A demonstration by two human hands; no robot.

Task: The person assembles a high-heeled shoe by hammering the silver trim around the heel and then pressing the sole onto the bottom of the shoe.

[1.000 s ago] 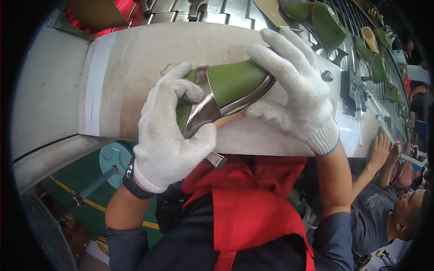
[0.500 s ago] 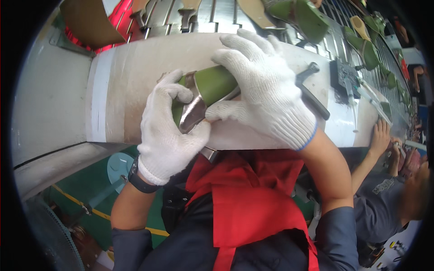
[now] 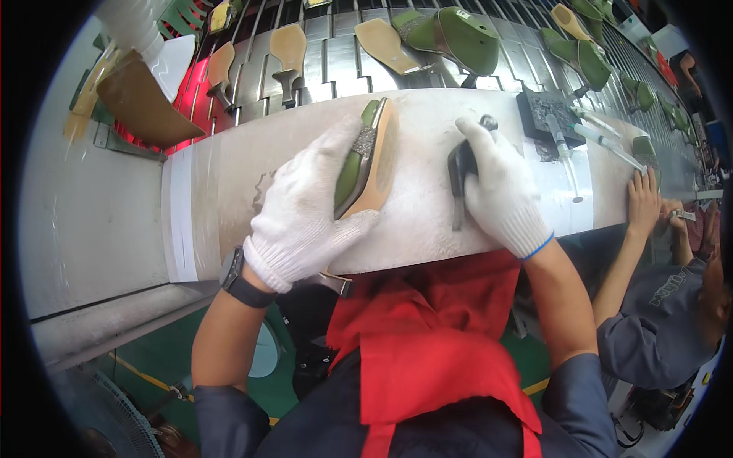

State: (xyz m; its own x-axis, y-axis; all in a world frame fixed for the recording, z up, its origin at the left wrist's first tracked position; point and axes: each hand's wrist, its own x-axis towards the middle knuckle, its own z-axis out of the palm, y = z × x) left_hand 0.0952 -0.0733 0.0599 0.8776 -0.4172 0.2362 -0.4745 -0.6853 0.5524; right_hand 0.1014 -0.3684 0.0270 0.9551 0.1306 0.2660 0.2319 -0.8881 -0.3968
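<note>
A green heeled shoe [image 3: 351, 175] with a grey patterned band is tipped on its side above the white work surface, its tan sole [image 3: 382, 156] facing right. My left hand [image 3: 298, 206], in a white knit glove, is closed around its upper, thumb against the sole. The heel [image 3: 336, 283] pokes out below that hand, past the surface's front edge. Farther right, my right hand [image 3: 500, 187], gloved too, is wrapped around a hammer [image 3: 460, 169] with a dark handle; its metal head shows beside the fingers. The palm hides part of the handle.
Behind the surface runs a metal slatted conveyor [image 3: 332, 57] carrying tan soles with heels [image 3: 288, 49] and green shoes [image 3: 466, 38]. A black block [image 3: 546, 114] with syringes [image 3: 561, 145] lies to the right. A co-worker's hand [image 3: 645, 200] rests near the right end.
My right hand has let go of the shoe, moved right and taken hold of the hammer. The left hand has turned the shoe so its sole shows.
</note>
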